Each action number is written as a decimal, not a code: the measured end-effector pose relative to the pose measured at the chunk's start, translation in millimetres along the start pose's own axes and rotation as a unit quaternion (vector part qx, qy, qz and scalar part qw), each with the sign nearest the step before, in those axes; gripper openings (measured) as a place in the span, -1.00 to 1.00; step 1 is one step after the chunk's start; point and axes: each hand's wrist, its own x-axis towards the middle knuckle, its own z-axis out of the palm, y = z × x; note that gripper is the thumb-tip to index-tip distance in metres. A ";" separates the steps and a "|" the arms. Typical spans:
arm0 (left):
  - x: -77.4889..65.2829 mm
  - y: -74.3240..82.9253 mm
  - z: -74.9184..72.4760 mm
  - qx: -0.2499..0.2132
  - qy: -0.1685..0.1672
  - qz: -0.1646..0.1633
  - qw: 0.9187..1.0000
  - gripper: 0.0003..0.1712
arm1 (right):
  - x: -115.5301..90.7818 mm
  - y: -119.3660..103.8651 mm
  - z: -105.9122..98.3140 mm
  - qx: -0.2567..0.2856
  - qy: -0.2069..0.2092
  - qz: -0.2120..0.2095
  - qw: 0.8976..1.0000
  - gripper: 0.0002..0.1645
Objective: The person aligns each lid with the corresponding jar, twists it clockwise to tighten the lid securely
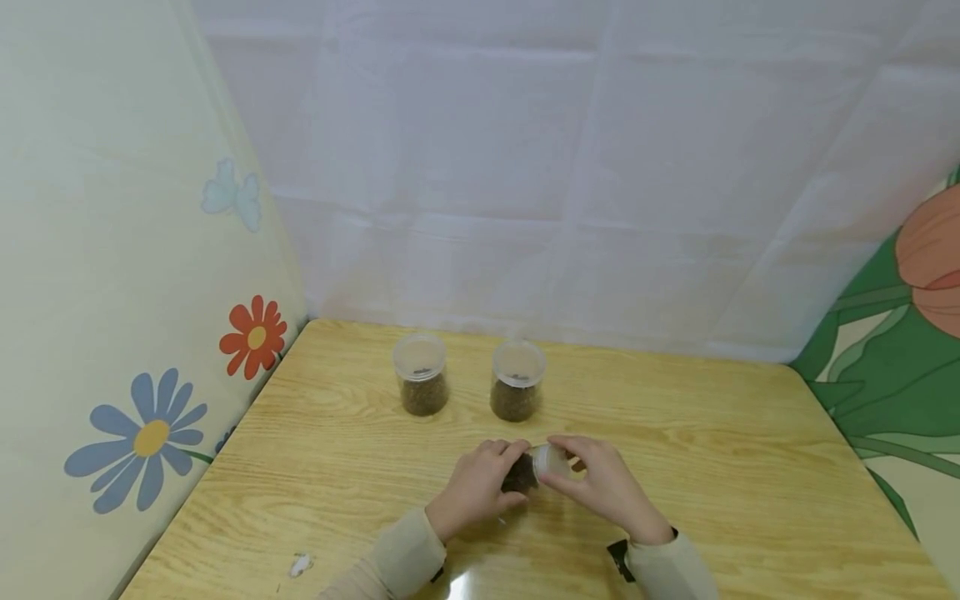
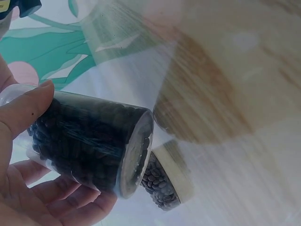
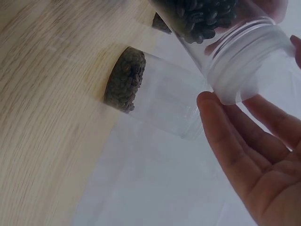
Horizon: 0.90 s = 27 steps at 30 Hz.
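My left hand [image 1: 480,483] grips a clear plastic jar [image 2: 84,141] part-filled with dark beans that look like coffee beans. The jar is tilted onto its side above the table, its base toward the left wrist camera. At its other end is a translucent screw lid [image 3: 251,66]. My right hand [image 1: 600,479] holds this lid between thumb and fingers; in the right wrist view its fingertips [image 3: 209,101] touch the rim. Whether the lid is loose cannot be told. Behind the hands, two similar jars stand upright, one to the left [image 1: 424,383] and one to the right [image 1: 516,387], both holding dark beans.
The wood-grain table [image 1: 697,450] reaches back to a pale hanging cloth [image 1: 525,167]. A small white scrap [image 1: 300,565] lies near the front left. Flower-printed panels flank the table on the left [image 1: 150,292] and right [image 1: 900,367].
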 end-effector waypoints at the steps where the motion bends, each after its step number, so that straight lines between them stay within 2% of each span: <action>1: 0.1 0.0 0.1 0.000 0.000 0.000 1.000 -0.26 | -0.3 0.0 0.1 -0.002 0.002 0.000 1.000 -0.36; 5: 0.5 -0.5 0.8 0.002 0.003 0.002 1.000 -0.25 | -2.7 -0.2 -1.4 -0.006 0.016 -0.005 1.000 -0.31; 9: 0.3 -1.1 1.6 0.006 0.006 0.003 1.000 -0.24 | -6.0 0.5 -5.9 -0.021 0.022 -0.034 0.999 -0.25; 16: -0.7 -2.1 1.6 0.008 0.012 0.005 1.000 -0.23 | -9.4 4.8 -9.5 -0.045 -0.007 -0.097 0.994 -0.20; 19: -1.2 -2.1 0.9 0.004 0.010 0.004 1.000 -0.23 | -9.0 6.0 -8.0 -0.044 -0.016 -0.101 0.994 -0.22; 27: -1.3 -1.9 0.5 0.006 0.011 0.002 1.000 -0.23 | -7.2 5.7 -6.5 -0.053 -0.005 -0.104 0.993 -0.28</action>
